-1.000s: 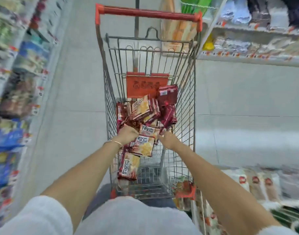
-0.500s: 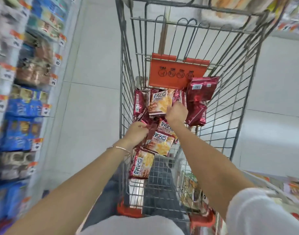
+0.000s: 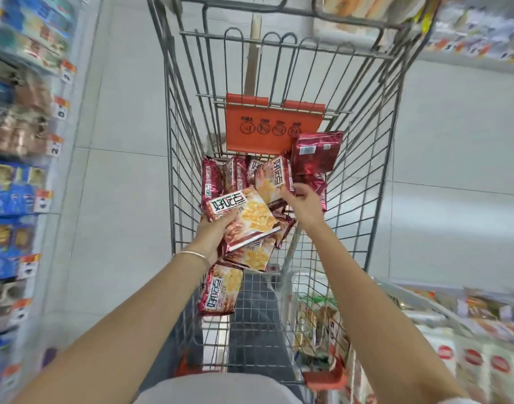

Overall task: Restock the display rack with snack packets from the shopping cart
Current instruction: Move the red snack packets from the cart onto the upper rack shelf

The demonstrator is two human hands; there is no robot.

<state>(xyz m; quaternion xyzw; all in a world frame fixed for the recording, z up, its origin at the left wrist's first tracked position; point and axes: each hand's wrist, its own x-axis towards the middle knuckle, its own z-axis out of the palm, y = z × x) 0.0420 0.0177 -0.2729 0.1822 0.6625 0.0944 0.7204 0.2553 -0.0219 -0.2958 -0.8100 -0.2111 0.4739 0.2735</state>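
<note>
Cart (image 3: 174,158): wire, filled the middle of the frame, with an orange flap (image 3: 274,123) hanging at its far end
Packets (image 3: 235,173): red snack packets lay heaped in the cart, just below the flap; a dark red packet (image 3: 318,153) stood on edge against the wire wall at centre right
Left hand (image 3: 216,231): fingers curled under a stack of packets, thumb on the top packet (image 3: 244,211), at frame centre
Lower packet (image 3: 220,290): showed below the stack; whether the hand held it could not be told
Right hand (image 3: 303,204): fingers pinched the edge of a tilted packet (image 3: 274,179) on the heap, just right of the stack
Bracelet (image 3: 191,253): thin, round the left wrist
Shelves (image 3: 19,141): blurred goods and price tags ran down the left edge
</note>
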